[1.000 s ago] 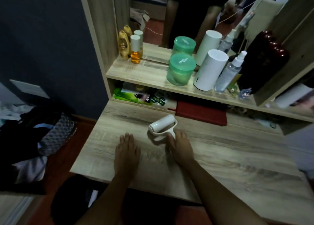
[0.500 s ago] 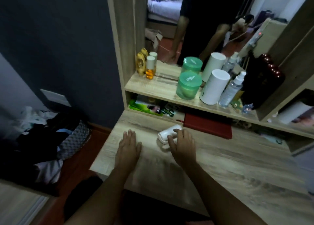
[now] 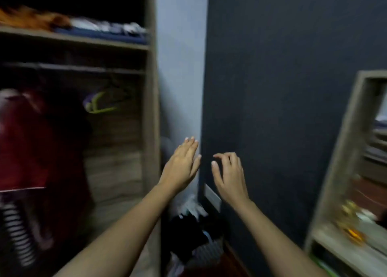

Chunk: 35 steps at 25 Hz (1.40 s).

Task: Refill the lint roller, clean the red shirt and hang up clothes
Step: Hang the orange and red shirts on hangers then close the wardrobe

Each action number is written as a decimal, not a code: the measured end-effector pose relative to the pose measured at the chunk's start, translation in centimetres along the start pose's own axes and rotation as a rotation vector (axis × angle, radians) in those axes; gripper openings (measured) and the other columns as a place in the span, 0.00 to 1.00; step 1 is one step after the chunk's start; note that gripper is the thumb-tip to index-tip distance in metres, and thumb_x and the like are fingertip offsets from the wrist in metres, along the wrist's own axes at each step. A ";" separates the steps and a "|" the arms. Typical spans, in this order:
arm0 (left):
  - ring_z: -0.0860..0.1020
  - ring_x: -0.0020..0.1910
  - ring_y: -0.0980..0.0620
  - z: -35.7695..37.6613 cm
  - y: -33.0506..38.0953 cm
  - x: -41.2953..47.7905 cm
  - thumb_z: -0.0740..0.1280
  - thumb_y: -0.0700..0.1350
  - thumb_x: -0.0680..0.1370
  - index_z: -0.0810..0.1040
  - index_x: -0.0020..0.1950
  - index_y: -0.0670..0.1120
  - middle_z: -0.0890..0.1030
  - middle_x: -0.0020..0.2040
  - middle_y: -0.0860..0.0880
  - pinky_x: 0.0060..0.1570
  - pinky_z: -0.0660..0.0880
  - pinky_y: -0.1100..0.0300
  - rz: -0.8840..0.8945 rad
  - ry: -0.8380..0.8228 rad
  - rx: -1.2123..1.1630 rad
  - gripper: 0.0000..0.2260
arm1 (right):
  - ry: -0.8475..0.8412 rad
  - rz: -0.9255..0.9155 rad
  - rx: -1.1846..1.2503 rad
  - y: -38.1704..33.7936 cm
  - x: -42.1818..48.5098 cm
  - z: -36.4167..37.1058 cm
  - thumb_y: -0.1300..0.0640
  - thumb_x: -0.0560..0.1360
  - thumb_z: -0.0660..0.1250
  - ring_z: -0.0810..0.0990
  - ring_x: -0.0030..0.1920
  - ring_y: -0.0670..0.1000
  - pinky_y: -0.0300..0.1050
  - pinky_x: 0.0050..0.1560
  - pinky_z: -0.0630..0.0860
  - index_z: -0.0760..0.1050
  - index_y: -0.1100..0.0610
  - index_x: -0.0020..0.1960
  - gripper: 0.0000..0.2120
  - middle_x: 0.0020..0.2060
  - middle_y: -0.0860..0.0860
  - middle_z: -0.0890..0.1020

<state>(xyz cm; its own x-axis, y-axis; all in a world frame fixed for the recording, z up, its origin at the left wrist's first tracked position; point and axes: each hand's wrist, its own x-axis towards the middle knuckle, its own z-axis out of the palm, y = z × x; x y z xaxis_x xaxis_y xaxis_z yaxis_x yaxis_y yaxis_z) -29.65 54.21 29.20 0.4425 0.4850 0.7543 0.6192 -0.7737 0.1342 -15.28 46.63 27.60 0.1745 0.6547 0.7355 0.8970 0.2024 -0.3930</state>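
The red shirt (image 3: 23, 142) hangs in the open wardrobe (image 3: 149, 109), at 9 o'clock in the head view, blurred by camera motion. One red garment is visible; a striped item (image 3: 16, 230) hangs below it at 8 o'clock. One yellow-green hanger (image 3: 98, 104) sits on the rail (image 3: 73, 67) at 10 o'clock, bare as far as can be told. The lint roller is not in view.

Two hands are raised at centre frame, both empty. The left hand (image 3: 182, 165) is flat, fingers extended and together. The right hand (image 3: 229, 176) is loosely curled, fingers released and grasping nothing.

Judged step: transition toward the wardrobe, either to fetch the red shirt for cleaning or to begin hanging clothes. The next move calls for a reach to 9 o'clock and a grasp on the shirt or its hanger.

One pile of clothes (image 3: 196, 224) lies on the floor at 6 o'clock. One vanity unit (image 3: 343, 151) stands at 3 o'clock. Folded items on the upper shelf (image 3: 73, 38) at 11 o'clock cannot be counted.
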 end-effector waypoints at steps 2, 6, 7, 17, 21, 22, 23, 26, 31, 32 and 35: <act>0.75 0.63 0.39 -5.4 -5.9 0.9 0.53 0.49 0.80 0.75 0.62 0.33 0.77 0.62 0.36 0.61 0.71 0.48 0.034 0.108 0.105 0.22 | 0.015 -0.085 0.103 -5.6 3.9 3.7 0.43 0.76 0.51 0.67 0.50 0.43 0.41 0.51 0.66 0.73 0.54 0.57 0.20 0.50 0.48 0.71; 0.74 0.64 0.42 -14.6 -17.8 1.3 0.49 0.52 0.82 0.75 0.63 0.35 0.77 0.63 0.38 0.66 0.65 0.57 0.078 0.215 0.326 0.25 | 0.026 -0.250 0.202 -15.6 10.2 11.8 0.42 0.75 0.51 0.72 0.53 0.49 0.45 0.54 0.70 0.73 0.53 0.58 0.22 0.51 0.50 0.72; 0.74 0.64 0.43 -16.1 -20.4 1.1 0.51 0.51 0.82 0.75 0.63 0.35 0.77 0.63 0.38 0.65 0.66 0.57 0.085 0.224 0.366 0.24 | 0.037 -0.275 0.213 -17.6 11.3 13.7 0.42 0.75 0.51 0.73 0.53 0.52 0.48 0.54 0.72 0.73 0.54 0.57 0.22 0.51 0.52 0.73; 0.75 0.63 0.40 -33.1 -42.7 3.6 0.54 0.50 0.80 0.75 0.63 0.34 0.77 0.63 0.37 0.58 0.75 0.46 0.060 0.273 0.661 0.23 | 0.050 -0.467 0.185 -37.5 24.4 28.9 0.39 0.75 0.49 0.71 0.56 0.48 0.45 0.57 0.70 0.70 0.51 0.62 0.24 0.55 0.49 0.71; 0.73 0.64 0.38 -39.0 -46.4 7.7 0.57 0.48 0.77 0.73 0.64 0.33 0.75 0.63 0.35 0.63 0.70 0.47 0.088 0.395 0.737 0.22 | 0.142 -0.544 0.133 -42.3 31.0 29.0 0.40 0.74 0.51 0.71 0.56 0.52 0.47 0.57 0.70 0.69 0.53 0.62 0.24 0.55 0.52 0.71; 0.73 0.65 0.38 -39.9 -47.1 8.6 0.57 0.48 0.77 0.73 0.64 0.33 0.75 0.64 0.35 0.64 0.68 0.48 0.088 0.420 0.750 0.23 | 0.171 -0.553 0.134 -43.2 32.7 28.7 0.40 0.74 0.52 0.71 0.56 0.52 0.47 0.57 0.69 0.69 0.53 0.62 0.24 0.55 0.52 0.71; 0.73 0.65 0.38 -40.6 -47.7 9.4 0.57 0.48 0.77 0.72 0.64 0.32 0.75 0.64 0.34 0.64 0.67 0.49 0.087 0.441 0.763 0.23 | 0.196 -0.552 0.136 -43.9 34.1 28.3 0.40 0.74 0.53 0.70 0.57 0.52 0.48 0.57 0.69 0.68 0.54 0.63 0.24 0.55 0.52 0.70; 0.67 0.70 0.40 -42.1 -49.1 12.5 0.57 0.50 0.78 0.67 0.69 0.36 0.69 0.70 0.37 0.67 0.65 0.48 -0.028 0.505 0.707 0.24 | 0.251 -0.536 0.159 -45.9 38.2 27.4 0.41 0.75 0.57 0.68 0.59 0.52 0.48 0.58 0.69 0.67 0.53 0.64 0.22 0.57 0.53 0.69; 0.49 0.77 0.47 -42.2 -51.1 16.7 0.51 0.58 0.79 0.56 0.76 0.44 0.53 0.78 0.45 0.73 0.47 0.52 -0.446 0.557 0.463 0.29 | 0.066 -0.384 0.023 -49.0 45.2 26.8 0.33 0.73 0.56 0.63 0.68 0.58 0.53 0.65 0.64 0.61 0.52 0.70 0.33 0.67 0.58 0.64; 0.48 0.77 0.47 -41.7 -51.3 16.8 0.49 0.59 0.77 0.57 0.76 0.44 0.53 0.78 0.44 0.74 0.46 0.52 -0.468 0.557 0.523 0.31 | 0.014 -0.358 -0.027 -49.6 46.3 26.7 0.31 0.71 0.55 0.62 0.69 0.60 0.55 0.66 0.63 0.59 0.53 0.71 0.37 0.69 0.60 0.64; 0.43 0.77 0.48 -41.2 -51.5 16.9 0.46 0.60 0.74 0.55 0.76 0.44 0.48 0.78 0.44 0.73 0.41 0.55 -0.489 0.595 0.612 0.34 | -0.189 -0.308 -0.182 -51.4 49.2 26.5 0.25 0.66 0.55 0.61 0.71 0.63 0.58 0.69 0.60 0.50 0.53 0.75 0.48 0.72 0.62 0.61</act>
<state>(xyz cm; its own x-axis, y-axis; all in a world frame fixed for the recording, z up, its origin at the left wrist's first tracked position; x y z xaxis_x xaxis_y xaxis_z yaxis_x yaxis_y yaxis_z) -80.78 85.41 61.48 -0.2470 0.2814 0.9273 0.9505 -0.1160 0.2884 -63.63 87.76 69.34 -0.1765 0.7096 0.6822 0.9558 0.2891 -0.0533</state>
